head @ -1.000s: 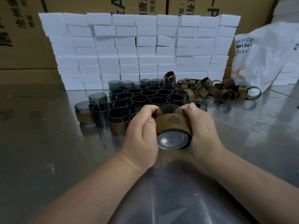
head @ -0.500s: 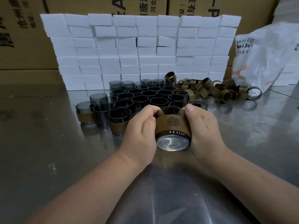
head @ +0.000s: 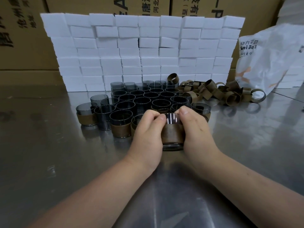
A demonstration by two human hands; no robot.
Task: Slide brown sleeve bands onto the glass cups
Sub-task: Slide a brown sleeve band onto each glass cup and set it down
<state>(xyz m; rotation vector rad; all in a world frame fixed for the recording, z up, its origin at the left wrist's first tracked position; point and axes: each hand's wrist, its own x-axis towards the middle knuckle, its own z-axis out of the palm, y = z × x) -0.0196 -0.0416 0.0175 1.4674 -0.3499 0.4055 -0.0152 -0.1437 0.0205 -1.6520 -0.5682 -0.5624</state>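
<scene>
Head view: left hand point(head: 148, 132) and right hand point(head: 195, 130) grip one banded cup point(head: 172, 134) (upright).

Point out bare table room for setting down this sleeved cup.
The steel table is bare left of the sleeved cups, and right of the right hand, in front of the loose bands. Crowded: the bare cups behind the held cup, up to the foam blocks.

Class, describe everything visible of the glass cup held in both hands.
The glass cup is smoky, see-through, cylindrical, roughly upright, low over the steel table. A brown sleeve band wraps its middle, leaving glass bare above and below. The left hand and right hand grip its sides, fingertips at its top edge.
</scene>
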